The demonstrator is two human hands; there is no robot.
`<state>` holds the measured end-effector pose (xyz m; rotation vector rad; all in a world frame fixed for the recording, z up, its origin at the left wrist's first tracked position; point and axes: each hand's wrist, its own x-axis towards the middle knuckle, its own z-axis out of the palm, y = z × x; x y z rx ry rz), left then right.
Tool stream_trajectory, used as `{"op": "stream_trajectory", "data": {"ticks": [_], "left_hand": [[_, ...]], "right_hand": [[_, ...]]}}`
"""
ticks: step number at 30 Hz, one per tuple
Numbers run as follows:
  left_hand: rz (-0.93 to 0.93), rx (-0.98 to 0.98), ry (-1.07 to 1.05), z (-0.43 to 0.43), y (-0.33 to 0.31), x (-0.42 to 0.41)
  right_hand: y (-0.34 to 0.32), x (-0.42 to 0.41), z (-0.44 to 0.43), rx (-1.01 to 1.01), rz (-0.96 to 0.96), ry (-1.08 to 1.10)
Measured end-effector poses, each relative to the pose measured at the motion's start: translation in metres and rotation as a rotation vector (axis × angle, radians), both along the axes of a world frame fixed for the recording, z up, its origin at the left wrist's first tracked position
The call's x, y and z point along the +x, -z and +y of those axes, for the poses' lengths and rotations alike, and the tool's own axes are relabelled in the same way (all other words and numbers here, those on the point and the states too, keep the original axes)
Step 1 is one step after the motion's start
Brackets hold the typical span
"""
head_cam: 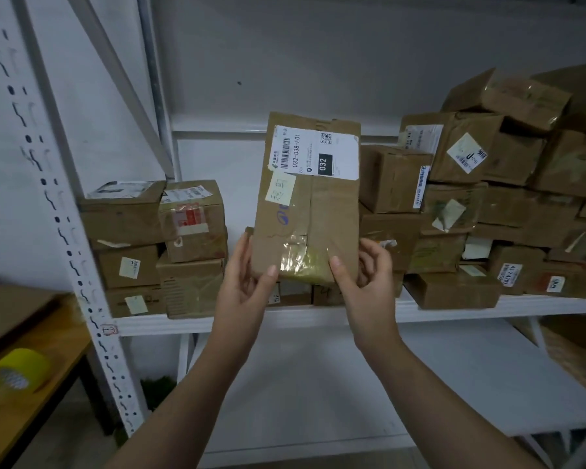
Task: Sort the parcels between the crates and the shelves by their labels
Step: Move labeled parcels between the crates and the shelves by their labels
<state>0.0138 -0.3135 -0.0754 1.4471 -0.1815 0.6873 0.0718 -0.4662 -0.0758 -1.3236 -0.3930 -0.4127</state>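
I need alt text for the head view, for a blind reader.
The left hand and the right hand hold a brown parcel upright by its lower end, its white label reading 032-038-E01. Behind it, a white shelf carries stacks of other parcels on both sides. A yellow tape roll lies on a wooden table at lower left.

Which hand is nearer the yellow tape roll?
Left. The left hand holds the parcel by its left edge, above-right of the tape roll; the right hand holds its right edge beyond.
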Motion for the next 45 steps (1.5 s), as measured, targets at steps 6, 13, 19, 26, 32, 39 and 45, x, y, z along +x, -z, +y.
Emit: {"op": "stream_trajectory", "data": {"ticks": [6, 13, 19, 26, 32, 39, 45], "left_hand": [[-0.117, -0.037, -0.049, 0.002, -0.020, -0.013], [-0.260, 0.019, -0.034, 0.014, -0.051, -0.028], [-0.235, 0.033, -0.006, 0.044, -0.056, -0.041], [-0.180, 0.029, -0.007, 0.060, -0.049, -0.055], [-0.140, 0.169, -0.245, 0.059, -0.054, -0.053], [-0.113, 0.585, -0.344, 0.045, -0.055, -0.057], [-0.104, 0.629, -0.333, 0.033, -0.048, -0.061]], "right_hand": [[0.001, -0.030, 0.015, -0.039, -0.145, -0.048], [-0.013, -0.049, 0.021, 0.065, 0.001, -0.097], [-0.045, -0.047, 0.015, 0.208, 0.238, -0.146], [-0.064, -0.054, -0.005, 0.229, 0.089, 0.094], [-0.040, -0.070, -0.017, -0.108, 0.022, 0.380], [-0.016, -0.093, -0.031, -0.281, 0.031, 0.414], [-0.019, -0.108, -0.033, -0.225, 0.023, 0.542]]}}
